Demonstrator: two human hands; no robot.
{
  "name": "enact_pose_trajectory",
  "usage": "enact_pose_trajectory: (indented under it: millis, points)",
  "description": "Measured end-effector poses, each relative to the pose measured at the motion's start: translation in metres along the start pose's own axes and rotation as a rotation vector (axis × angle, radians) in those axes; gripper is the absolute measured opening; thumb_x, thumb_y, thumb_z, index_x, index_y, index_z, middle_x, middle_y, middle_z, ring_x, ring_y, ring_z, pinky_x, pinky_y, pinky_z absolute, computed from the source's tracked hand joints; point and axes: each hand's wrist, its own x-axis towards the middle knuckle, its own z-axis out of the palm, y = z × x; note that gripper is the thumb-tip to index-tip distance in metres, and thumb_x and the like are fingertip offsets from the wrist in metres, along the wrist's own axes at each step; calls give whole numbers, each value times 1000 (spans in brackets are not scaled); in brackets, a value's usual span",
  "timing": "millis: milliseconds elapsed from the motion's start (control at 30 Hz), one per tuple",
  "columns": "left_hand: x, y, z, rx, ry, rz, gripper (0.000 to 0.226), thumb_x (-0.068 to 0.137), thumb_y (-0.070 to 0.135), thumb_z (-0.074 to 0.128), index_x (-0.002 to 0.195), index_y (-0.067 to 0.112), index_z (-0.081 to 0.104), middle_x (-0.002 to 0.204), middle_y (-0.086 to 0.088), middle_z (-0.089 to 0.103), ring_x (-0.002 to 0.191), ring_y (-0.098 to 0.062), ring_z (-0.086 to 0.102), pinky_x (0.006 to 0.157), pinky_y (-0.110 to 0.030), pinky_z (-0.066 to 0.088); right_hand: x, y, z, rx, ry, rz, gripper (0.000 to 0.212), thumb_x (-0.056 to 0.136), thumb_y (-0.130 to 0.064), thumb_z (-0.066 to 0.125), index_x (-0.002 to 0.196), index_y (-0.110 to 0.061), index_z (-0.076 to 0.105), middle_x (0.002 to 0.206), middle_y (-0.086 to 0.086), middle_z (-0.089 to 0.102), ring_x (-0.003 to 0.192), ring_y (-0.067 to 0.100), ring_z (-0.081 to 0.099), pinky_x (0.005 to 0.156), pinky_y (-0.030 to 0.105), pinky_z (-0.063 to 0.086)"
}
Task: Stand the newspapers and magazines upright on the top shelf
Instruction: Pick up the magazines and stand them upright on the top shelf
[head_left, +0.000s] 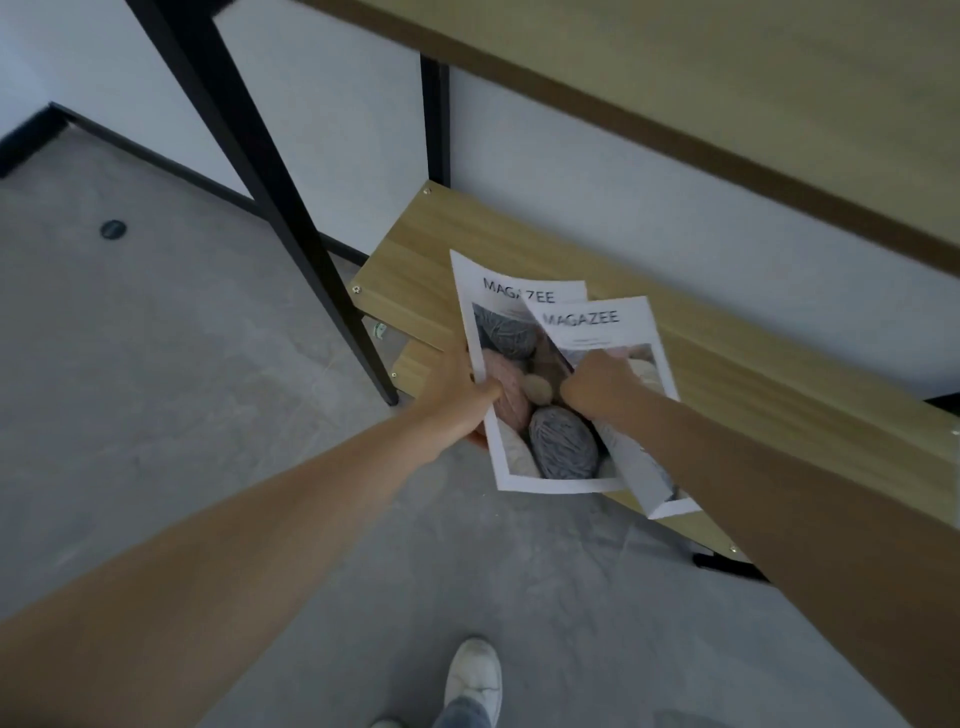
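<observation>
Two mags w/ white covers, "MAGAZEE" in black on top, yarn-ball photos in grey, pink, cream. Both are being held just above the lower shelf (415, 260), front edge. Left hand (457, 395) is closing on the left mag (519, 415) by its edge. Right hand (597, 387), fisted, is gripping the right mag (613, 325), which is overlapping the left one.

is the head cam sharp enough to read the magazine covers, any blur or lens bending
Head view: the title on both magazines reads "MAGAZEE", though the small print under it is too soft to read; the left hand and right hand look slightly smeared; wide-angle bending tilts the black shelf post and curves the lower shelf; the light is dim and flat, without glare.
</observation>
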Motion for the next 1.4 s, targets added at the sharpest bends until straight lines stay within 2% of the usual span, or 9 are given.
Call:
enact_pose_trajectory:
  millis: [67, 233, 400, 500, 667, 800, 900, 1067, 1400]
  points:
    - [-27, 16, -6, -59, -2, -8, 26, 91, 6, 54, 113, 14, 43, 86, -4, 52, 74, -12, 55, 54, -16, 44, -30, 1, -11, 17, -17, -23, 17, 92, -8, 44, 76, -5, 50, 115, 23, 59, 111, 38, 55, 75, 30, 38]
    - [-105, 51, -29, -99, 36, 66, 32, 91, 1, 52, 116, 17, 41, 80, 1, 52, 69, -11, 57, 44, -13, 46, -109, -4, -20, -28, 126, -68, 26, 93, -8, 45, 117, 2, 49, 120, 21, 55, 110, 37, 56, 72, 30, 35]
    - [-202, 65, -64, 61, 124, 176, 44, 88, 9, 57, 128, 18, 40, 98, -8, 59, 82, -23, 64, 65, -34, 58, -219, -19, -46, 96, 115, -118, 23, 92, -5, 44, 112, 2, 54, 108, 20, 62, 102, 37, 60, 70, 36, 44]
    - [-263, 73, -87, 60, 165, 179, 45, 89, 10, 58, 130, 19, 41, 87, -1, 60, 66, -9, 60, 48, -13, 46, -292, -31, -55, 154, 103, -142, 25, 91, -2, 45, 113, 0, 57, 108, 22, 64, 97, 39, 62, 81, 44, 54]
    - [-360, 90, -129, 79, 213, 246, 35, 89, 15, 59, 120, 25, 45, 85, -2, 64, 67, -14, 64, 48, -17, 48, -407, -52, -71, 247, 158, -211, 34, 88, 1, 46, 121, -1, 55, 114, 22, 62, 102, 41, 60, 84, 51, 53]
    - [-423, 118, -158, 59, 268, 320, 35, 90, 13, 59, 115, 34, 45, 86, 4, 65, 67, -9, 63, 50, -12, 46, -481, -56, -94, 364, 191, -244, 37, 87, 4, 43, 119, -8, 57, 108, 14, 64, 88, 26, 62, 64, 28, 55]
    - [-465, 139, -173, 42, 309, 373, 35, 91, 16, 59, 119, 32, 47, 87, 2, 67, 62, -8, 63, 49, -13, 46, -530, -55, -118, 443, 237, -275, 35, 85, 4, 40, 109, -13, 59, 93, 5, 64, 68, 13, 58, 41, 11, 38]
    - [-516, 192, -196, 42, 413, 575, 37, 91, 17, 61, 118, 38, 47, 78, 10, 67, 60, -8, 64, 52, -28, 51, -608, -52, -171, 523, 420, -387, 28, 86, 5, 43, 94, -17, 58, 78, -5, 62, 66, 9, 57, 39, 6, 36]
    - [-556, 335, -203, 44, 491, 993, 30, 92, 12, 59, 113, 30, 46, 63, 2, 59, 46, -19, 54, 37, -24, 41, -686, -30, -265, 703, 829, -523, 30, 85, 8, 46, 98, -15, 60, 91, 2, 68, 83, 20, 63, 70, 45, 56]
